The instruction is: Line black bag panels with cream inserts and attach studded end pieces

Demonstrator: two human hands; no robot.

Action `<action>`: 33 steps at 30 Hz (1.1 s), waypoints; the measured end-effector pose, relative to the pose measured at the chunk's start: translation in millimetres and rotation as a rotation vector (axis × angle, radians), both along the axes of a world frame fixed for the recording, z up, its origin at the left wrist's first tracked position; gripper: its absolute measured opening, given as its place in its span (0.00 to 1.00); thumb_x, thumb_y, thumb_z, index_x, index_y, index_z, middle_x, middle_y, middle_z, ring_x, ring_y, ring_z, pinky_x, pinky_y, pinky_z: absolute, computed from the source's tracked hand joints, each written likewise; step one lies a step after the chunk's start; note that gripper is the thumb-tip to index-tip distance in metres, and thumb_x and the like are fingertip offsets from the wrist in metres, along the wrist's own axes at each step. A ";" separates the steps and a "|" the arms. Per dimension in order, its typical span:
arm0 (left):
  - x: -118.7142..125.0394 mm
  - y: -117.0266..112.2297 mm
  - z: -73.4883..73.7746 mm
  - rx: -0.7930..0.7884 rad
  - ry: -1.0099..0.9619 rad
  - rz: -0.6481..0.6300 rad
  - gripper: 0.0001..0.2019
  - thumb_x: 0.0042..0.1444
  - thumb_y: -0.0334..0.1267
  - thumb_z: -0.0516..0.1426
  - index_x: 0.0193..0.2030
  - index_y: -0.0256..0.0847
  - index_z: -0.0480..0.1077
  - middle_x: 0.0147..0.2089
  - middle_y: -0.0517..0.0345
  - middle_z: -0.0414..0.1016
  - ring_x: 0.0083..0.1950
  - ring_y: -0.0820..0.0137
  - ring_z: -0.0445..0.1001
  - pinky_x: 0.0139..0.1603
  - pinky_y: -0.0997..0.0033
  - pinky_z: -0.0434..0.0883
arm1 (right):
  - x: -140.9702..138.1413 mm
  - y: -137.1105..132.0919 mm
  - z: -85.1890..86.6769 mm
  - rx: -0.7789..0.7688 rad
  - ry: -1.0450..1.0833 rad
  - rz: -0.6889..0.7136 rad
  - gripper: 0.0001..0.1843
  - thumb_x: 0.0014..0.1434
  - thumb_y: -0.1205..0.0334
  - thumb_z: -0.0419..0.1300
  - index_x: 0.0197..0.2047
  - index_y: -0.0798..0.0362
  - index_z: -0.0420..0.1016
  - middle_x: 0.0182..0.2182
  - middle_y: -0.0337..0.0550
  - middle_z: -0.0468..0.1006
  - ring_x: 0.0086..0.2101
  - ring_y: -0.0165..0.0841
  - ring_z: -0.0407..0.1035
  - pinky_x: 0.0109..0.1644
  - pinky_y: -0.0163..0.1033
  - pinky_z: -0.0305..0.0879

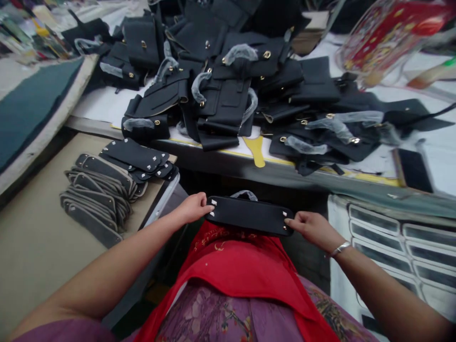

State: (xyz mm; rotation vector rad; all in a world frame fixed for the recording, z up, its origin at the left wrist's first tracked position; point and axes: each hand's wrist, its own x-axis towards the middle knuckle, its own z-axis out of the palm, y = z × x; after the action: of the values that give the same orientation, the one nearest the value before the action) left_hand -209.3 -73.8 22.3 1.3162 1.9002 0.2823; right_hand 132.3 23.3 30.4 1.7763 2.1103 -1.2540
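A long black leather bag panel [249, 216] with rounded corners is stretched level between my hands above my lap. My left hand [194, 207] pinches its left end, beside two small whitish tabs. At the other end, my right hand [309, 228] grips the edge near another pale tab and a small metal stud. A clear plastic-wrapped handle [245, 194] shows just behind the panel's far edge; what it belongs to is hidden. To the left lie a stack of grey-edged panels [96, 190] and a pile of similar black panels [133, 154] with whitish tabs.
Black leather bags [224, 99] with plastic-wrapped handles heap along the workbench [228, 156] ahead. A yellow piece [256, 151] hangs over its edge, and a phone [413, 170] lies at right. A brown board [32, 209] is on my left; a sheet with framed dark strips [374, 221] is at right.
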 end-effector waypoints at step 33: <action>24.4 17.1 -18.0 0.469 0.157 -0.647 0.45 0.42 0.61 0.59 0.61 0.34 0.54 0.58 0.37 0.63 0.56 0.51 0.63 0.55 0.51 0.61 | -66.9 -5.5 -15.2 0.661 0.158 0.828 0.44 0.52 0.37 0.54 0.61 0.63 0.57 0.54 0.62 0.66 0.52 0.48 0.62 0.53 0.52 0.57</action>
State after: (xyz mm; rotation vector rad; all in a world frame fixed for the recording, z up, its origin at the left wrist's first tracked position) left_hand -185.0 -56.7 4.3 2.2409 1.4632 0.3012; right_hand 65.4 17.8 15.2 0.6883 3.0766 -0.5064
